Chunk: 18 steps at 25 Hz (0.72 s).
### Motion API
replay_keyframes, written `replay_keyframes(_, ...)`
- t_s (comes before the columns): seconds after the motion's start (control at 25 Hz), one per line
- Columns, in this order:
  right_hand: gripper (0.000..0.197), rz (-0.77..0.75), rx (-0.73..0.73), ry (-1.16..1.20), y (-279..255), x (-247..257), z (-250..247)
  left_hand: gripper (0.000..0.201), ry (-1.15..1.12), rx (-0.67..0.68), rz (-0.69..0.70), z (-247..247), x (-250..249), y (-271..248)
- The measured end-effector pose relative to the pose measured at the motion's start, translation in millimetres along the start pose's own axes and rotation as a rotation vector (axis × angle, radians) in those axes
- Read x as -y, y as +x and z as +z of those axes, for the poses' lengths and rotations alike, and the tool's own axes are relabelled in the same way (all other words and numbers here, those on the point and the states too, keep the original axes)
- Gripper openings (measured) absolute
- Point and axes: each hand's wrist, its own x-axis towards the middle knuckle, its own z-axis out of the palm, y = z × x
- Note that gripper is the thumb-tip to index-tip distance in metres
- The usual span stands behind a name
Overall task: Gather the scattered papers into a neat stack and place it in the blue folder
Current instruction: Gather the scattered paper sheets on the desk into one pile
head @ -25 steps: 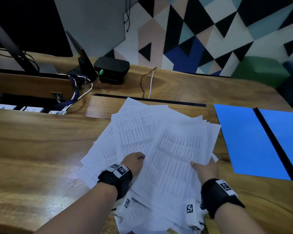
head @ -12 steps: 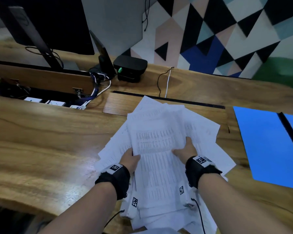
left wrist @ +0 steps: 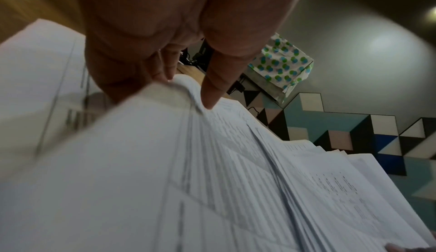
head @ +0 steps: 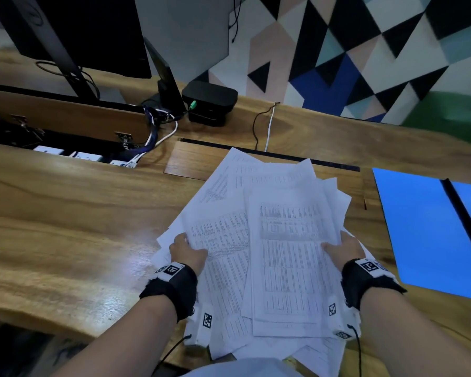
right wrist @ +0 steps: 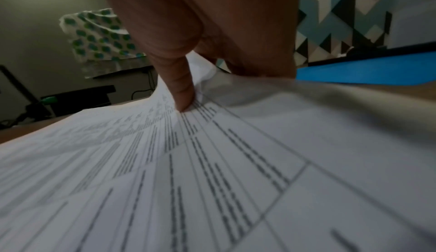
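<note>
A loose, fanned pile of white printed papers lies on the wooden desk in front of me. My left hand grips the pile's left edge, thumb on top and fingers tucked under the sheets. My right hand grips the right edge the same way, thumb pressing the top sheet. The sheets sit at different angles, corners sticking out. The blue folder lies open and flat on the desk to the right, apart from the pile; it shows as a blue strip in the right wrist view.
A monitor stand, a black box and cables sit at the desk's back. An open cable tray with sockets is at the left. Bare wood spreads left of the pile.
My right hand slid from the middle of the top sheets out to the pile's right edge. My left hand shifted to the left edge. The sheets are drawn closer together.
</note>
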Motion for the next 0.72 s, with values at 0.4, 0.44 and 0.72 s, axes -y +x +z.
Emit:
replay_keyframes(0.4,0.066,-0.159,0.271,0.288,-21.7,-19.3,-15.7,0.043,-0.050,0.047,0.031,11.3,-28.2,-4.6)
replay_keyframes(0.44,0.062,-0.124,0.288,0.212,-20.9,-22.3,-15.0,0.041,-0.033,0.062,0.023,14.9,-33.0,-3.9)
replay_keyframes(0.72,0.047,-0.055,0.262,0.268,-32.0,-20.4,23.7,0.057,0.022,0.222,-0.025,50.4,-47.3,-29.0)
